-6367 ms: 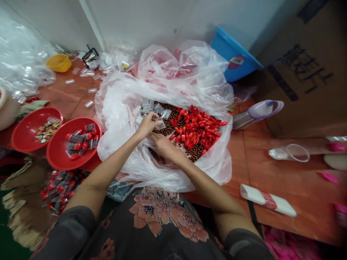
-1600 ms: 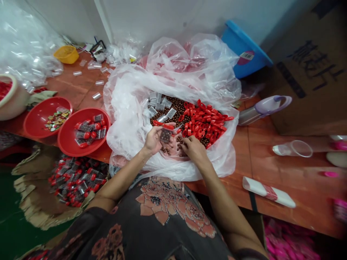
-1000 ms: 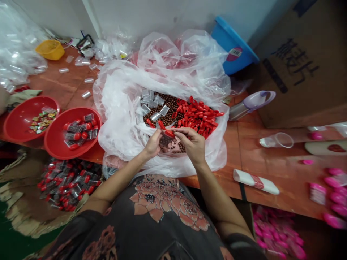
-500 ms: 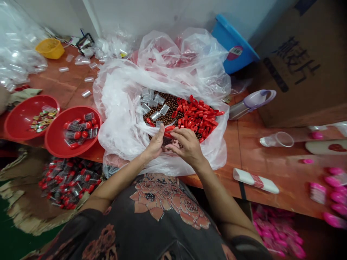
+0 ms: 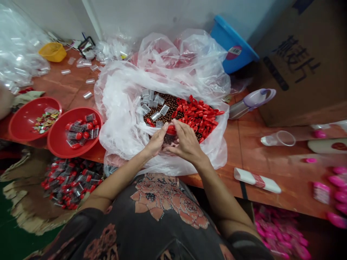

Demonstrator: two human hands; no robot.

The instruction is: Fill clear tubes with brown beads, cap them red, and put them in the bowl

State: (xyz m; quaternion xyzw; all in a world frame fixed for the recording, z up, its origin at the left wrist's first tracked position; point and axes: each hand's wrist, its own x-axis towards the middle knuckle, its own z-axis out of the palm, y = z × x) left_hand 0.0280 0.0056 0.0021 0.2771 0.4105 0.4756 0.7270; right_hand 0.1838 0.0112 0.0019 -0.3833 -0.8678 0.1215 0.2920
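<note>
Between my two hands is a small clear plastic container [image 5: 170, 138] with a red cap on top and dark contents. My left hand [image 5: 157, 141] grips its left side, thumb up by the cap. My right hand [image 5: 187, 141] closes round it from the right, fingers over the red cap. Both hands are over an open white plastic bag [image 5: 116, 108]. In the bag lie brown balls [image 5: 171, 104], clear empty containers [image 5: 155, 115] at the left and a heap of red caps [image 5: 199, 115] at the right.
Left on the orange table stand a red bowl of capped containers [image 5: 58, 144] and a red bowl of small wrapped pieces [image 5: 20, 124]. Below is a torn carton of capped containers [image 5: 18, 209]. A blue tub [image 5: 230, 43], purple-lidded jug [image 5: 257, 101] and big cardboard box [image 5: 298, 94] stand right.
Earlier my hands were among the clear containers; then my left hand held a filled one with an open red cap. My right hand came to it, and the cap is now down on top.
</note>
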